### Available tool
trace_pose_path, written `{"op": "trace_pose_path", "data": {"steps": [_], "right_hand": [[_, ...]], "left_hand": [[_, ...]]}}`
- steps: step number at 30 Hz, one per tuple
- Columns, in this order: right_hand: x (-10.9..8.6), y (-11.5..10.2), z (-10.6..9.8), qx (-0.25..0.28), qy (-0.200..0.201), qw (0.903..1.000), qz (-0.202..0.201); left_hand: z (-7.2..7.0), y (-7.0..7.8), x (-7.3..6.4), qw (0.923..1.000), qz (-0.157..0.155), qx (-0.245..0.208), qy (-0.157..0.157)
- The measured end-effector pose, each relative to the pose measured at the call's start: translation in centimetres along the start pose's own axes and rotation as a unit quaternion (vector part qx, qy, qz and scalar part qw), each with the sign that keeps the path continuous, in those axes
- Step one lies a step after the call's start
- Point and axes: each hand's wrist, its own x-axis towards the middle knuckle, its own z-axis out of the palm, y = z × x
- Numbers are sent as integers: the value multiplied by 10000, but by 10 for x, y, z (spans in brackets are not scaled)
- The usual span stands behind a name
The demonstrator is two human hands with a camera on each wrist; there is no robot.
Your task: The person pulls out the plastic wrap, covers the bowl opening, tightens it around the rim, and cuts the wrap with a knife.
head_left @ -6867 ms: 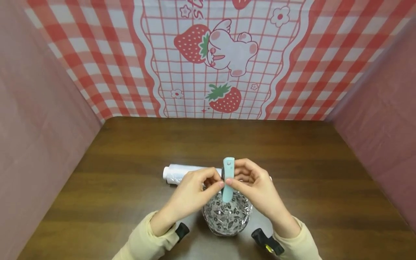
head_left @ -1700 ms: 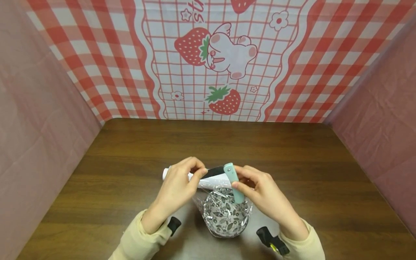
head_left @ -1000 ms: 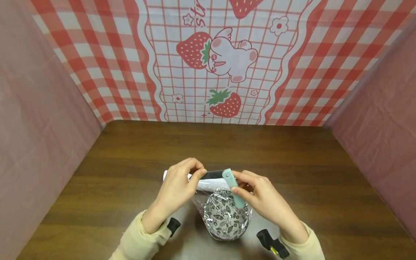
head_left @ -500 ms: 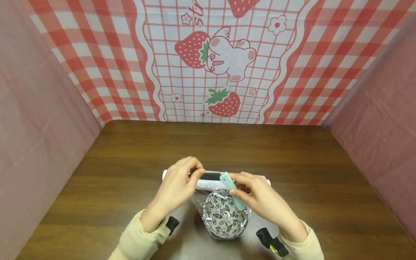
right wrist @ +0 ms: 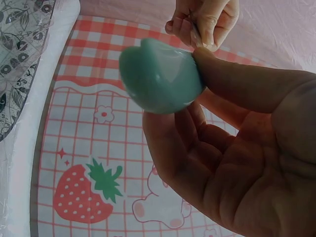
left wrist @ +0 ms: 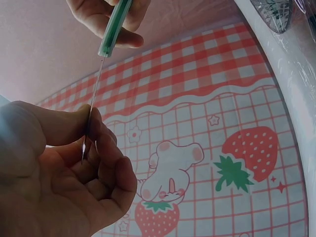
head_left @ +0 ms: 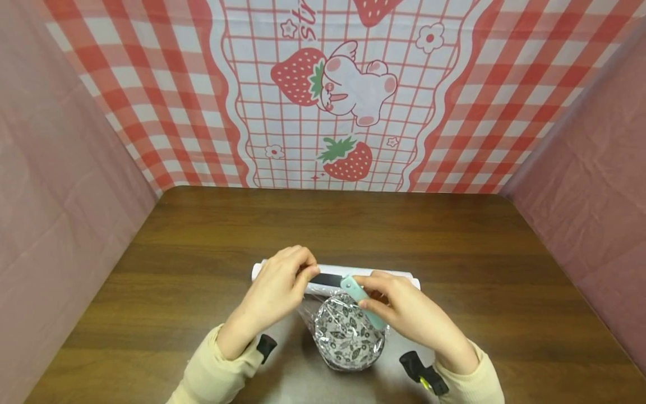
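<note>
A folding knife with a mint-green handle (head_left: 374, 318) and a dark blade (head_left: 327, 279) is held above the table between both hands. My left hand (head_left: 276, 286) pinches the blade near its tip between thumb and fingers; in the left wrist view the thin blade (left wrist: 95, 96) appears edge-on. With thumb and fingers my right hand (head_left: 404, 307) grips the handle, whose rounded butt (right wrist: 160, 76) fills the right wrist view. Blade and handle stand at a wide angle. Below them sits a bowl (head_left: 348, 336) with a black-and-white leaf pattern, covered in clear plastic wrap.
Behind the bowl, a white roll of plastic wrap (head_left: 373, 270) lies crosswise on the wooden table (head_left: 323, 224), partly hidden by my hands. Loose film stretches from the bowl's left side toward the roll. A strawberry-print checked cloth (head_left: 353, 84) hangs at the back, with pink cloth at both sides.
Several seconds ago the blade lay folded by the handle; it has swung out to the left. Over the last second the handle has tilted further, widening the angle, and the right hand has lowered slightly.
</note>
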Motion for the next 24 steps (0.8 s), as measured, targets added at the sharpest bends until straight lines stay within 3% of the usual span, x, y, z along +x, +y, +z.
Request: {"op": "trace_pose_path", "data": {"steps": [4, 11, 15, 24], "right_hand": [[0, -1, 0, 18, -90, 9999, -44], [-2, -3, -2, -118, -276, 9995, -69], [-3, -3, -3, -286, -386, 9988, -89], [-4, -5, -3, -458, -550, 9974, -79]], "left_hand": [[0, -1, 0, 9999, 110, 24, -58], [0, -1, 0, 9976, 652, 54, -221], [1, -1, -1, 9968, 744, 94, -263], [0, -1, -1, 9927, 1020, 598, -253]]}}
